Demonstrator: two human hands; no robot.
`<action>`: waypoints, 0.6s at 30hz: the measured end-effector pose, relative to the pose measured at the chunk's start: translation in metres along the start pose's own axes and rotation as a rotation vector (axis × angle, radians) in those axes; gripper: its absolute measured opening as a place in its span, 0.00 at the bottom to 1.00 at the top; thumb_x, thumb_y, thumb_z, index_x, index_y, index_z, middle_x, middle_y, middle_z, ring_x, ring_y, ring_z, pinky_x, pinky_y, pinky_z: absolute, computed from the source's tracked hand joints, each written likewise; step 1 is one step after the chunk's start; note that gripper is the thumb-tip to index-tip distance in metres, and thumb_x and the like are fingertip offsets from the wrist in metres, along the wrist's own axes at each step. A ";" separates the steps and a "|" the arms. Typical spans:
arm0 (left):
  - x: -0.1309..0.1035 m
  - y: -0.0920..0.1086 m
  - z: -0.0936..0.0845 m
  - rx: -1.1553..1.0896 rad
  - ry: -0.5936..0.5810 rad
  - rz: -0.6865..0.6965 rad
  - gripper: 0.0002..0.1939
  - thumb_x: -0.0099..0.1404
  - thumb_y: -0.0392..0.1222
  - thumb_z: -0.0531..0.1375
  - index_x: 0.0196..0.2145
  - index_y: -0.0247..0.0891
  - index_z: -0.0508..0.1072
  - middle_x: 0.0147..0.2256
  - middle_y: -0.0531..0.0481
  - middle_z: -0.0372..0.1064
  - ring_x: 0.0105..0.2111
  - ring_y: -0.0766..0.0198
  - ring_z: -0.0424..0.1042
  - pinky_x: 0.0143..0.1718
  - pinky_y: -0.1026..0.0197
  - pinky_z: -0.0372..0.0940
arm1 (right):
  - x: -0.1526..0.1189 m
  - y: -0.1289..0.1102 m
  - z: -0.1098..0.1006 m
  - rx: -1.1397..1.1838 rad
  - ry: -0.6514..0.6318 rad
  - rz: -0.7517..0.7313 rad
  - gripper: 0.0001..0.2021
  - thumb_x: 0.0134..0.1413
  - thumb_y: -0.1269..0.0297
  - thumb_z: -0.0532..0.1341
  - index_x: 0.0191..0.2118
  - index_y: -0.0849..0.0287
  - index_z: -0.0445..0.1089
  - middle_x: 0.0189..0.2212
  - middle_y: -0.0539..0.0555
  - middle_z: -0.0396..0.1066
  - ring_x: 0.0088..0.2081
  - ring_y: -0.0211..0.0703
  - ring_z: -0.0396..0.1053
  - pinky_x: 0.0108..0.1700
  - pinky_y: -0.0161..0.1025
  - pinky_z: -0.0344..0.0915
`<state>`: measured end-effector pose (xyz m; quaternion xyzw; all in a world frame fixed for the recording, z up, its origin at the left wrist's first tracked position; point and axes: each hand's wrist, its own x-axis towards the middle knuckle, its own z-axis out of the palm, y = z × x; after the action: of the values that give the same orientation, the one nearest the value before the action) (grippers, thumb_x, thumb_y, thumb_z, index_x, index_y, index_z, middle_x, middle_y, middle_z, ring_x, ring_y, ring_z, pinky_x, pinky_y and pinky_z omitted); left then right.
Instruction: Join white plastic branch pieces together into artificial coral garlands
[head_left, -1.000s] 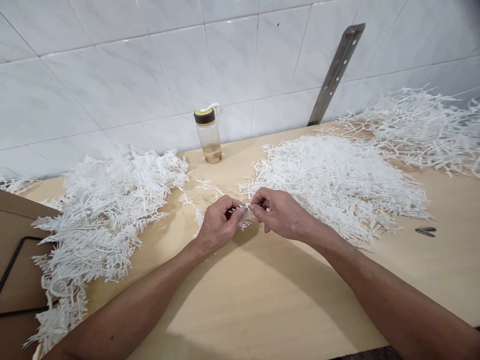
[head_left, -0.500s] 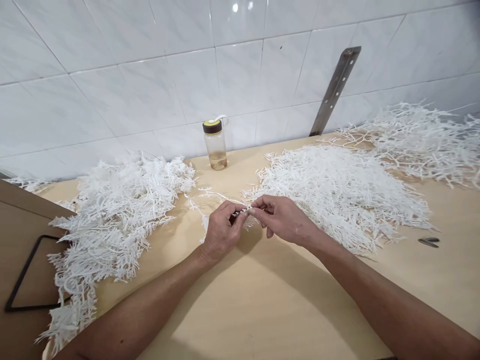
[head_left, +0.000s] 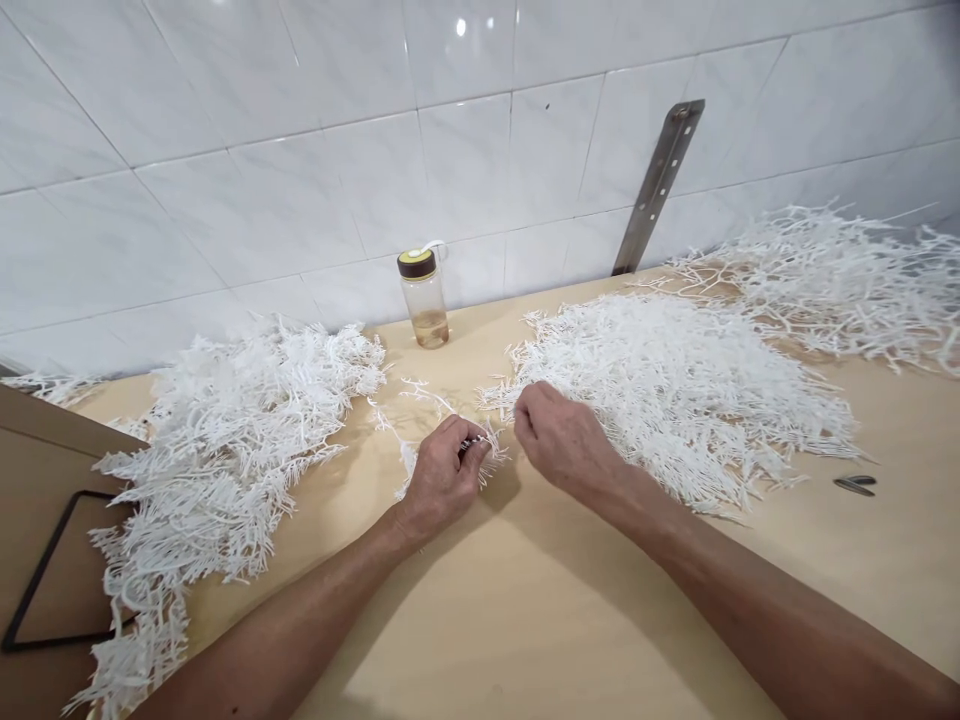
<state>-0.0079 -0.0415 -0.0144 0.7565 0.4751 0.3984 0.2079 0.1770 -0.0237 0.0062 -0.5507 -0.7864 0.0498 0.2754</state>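
Observation:
My left hand (head_left: 441,475) is closed on a white branching twig (head_left: 493,452), pinched between thumb and index finger. It looks like an artificial plant stem with fine side sprigs. Long thin arms of white twig (head_left: 386,418) stretch out beyond this hand over the table. My right hand (head_left: 564,438) is a little to the right, apart from the left, at the near left edge of a pile of short white sprigs (head_left: 675,380). Its fingers are curled together; the fingertips are hidden behind the hand, so what they hold, if anything, does not show.
A heap of finished-looking white branches (head_left: 240,430) covers the left side, beside a brown box (head_left: 45,480). Bare white stems (head_left: 855,280) lie at the back right. A drink bottle (head_left: 426,305) stands near the tiled wall. Small metal snips (head_left: 856,485) lie at right.
My right hand has let go of the twig at the left hand's fingertips and turned over towards the right pile's edge. The left hand keeps its pinch. The view has shifted slightly.

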 end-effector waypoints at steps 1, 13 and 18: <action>0.000 -0.001 0.001 -0.005 0.001 -0.004 0.06 0.65 0.36 0.57 0.30 0.39 0.71 0.28 0.52 0.69 0.28 0.65 0.68 0.31 0.62 0.64 | 0.003 0.005 0.000 -0.023 0.046 0.037 0.09 0.61 0.73 0.52 0.31 0.60 0.65 0.30 0.57 0.70 0.28 0.43 0.65 0.29 0.38 0.55; 0.000 -0.002 0.006 -0.183 0.040 -0.189 0.10 0.64 0.45 0.62 0.41 0.38 0.77 0.36 0.48 0.77 0.33 0.62 0.75 0.36 0.61 0.69 | -0.003 -0.003 -0.009 0.353 0.020 0.134 0.06 0.58 0.65 0.59 0.33 0.56 0.73 0.30 0.51 0.74 0.29 0.40 0.68 0.34 0.37 0.62; 0.000 -0.001 0.006 -0.172 0.033 -0.161 0.10 0.64 0.45 0.62 0.40 0.39 0.78 0.37 0.48 0.78 0.34 0.62 0.75 0.36 0.61 0.70 | -0.004 -0.005 -0.001 0.346 -0.108 0.110 0.07 0.57 0.65 0.60 0.35 0.56 0.76 0.34 0.51 0.76 0.33 0.42 0.70 0.37 0.38 0.63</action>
<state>-0.0039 -0.0404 -0.0181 0.6885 0.5017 0.4324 0.2956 0.1746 -0.0298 0.0071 -0.5338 -0.7484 0.2287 0.3205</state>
